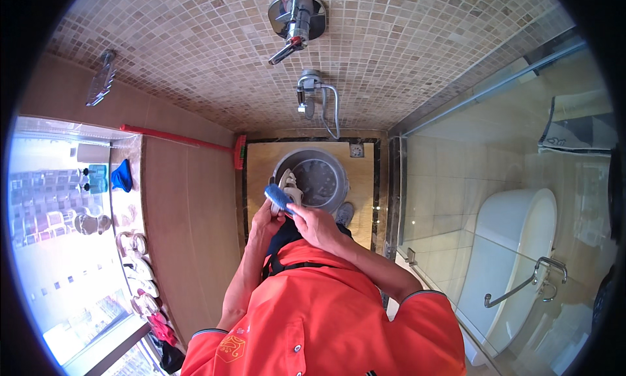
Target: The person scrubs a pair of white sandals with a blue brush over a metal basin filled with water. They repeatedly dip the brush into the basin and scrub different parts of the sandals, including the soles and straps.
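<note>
My left hand (265,221) grips a white shoe (288,179), which looks like a sandal, tilted over the near left part of a round grey basin (343,174). In my right hand (317,227) is a brush with blue bristles (278,195), lying across the shoe. Both hands are close together in front of my body, with the fingers curled. The brush covers part of the shoe. Greyish water with some foam appears to lie in the basin.
A floor drain (357,150) lies beyond the basin. A red broom (189,139) leans along the left wall. Several shoes (138,272) line the windowsill. A shower mixer (297,21) and a hose (336,112) are on the tiled wall; glass separates a white bathtub (486,259) at right.
</note>
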A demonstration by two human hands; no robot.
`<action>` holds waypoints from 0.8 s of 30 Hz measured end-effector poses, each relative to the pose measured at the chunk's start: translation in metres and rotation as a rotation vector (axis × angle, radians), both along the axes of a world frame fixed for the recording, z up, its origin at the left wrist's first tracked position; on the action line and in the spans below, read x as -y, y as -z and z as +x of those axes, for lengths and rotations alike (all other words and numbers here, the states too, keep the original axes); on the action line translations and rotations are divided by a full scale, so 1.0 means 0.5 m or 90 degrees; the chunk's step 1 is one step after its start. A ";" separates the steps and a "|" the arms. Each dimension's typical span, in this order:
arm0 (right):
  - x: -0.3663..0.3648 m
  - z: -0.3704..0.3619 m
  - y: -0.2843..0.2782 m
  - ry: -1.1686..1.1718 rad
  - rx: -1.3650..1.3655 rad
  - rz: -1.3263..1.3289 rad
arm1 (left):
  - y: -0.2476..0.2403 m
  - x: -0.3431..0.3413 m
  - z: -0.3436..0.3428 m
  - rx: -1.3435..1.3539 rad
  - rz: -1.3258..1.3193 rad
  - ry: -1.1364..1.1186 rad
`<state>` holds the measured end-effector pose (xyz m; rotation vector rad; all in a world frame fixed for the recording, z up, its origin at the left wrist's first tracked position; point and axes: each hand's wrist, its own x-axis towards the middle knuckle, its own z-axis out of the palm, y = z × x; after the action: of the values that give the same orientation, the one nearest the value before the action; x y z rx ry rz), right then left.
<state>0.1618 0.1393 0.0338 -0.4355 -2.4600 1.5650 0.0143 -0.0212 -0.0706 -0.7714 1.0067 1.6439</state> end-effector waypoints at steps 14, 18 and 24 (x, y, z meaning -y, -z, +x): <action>0.001 0.011 -0.026 -0.007 0.013 0.060 | -0.031 -0.031 0.010 0.110 0.126 -0.124; -0.027 -0.048 0.031 0.066 0.109 -0.054 | -0.013 -0.027 0.001 0.120 0.141 -0.125; -0.003 -0.022 -0.020 0.012 0.009 -0.008 | 0.000 -0.011 -0.004 0.137 0.137 -0.155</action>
<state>0.1506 0.1407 0.0440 -0.4718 -2.4501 1.5750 0.0125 -0.0155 -0.0708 -0.9288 0.5909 1.7966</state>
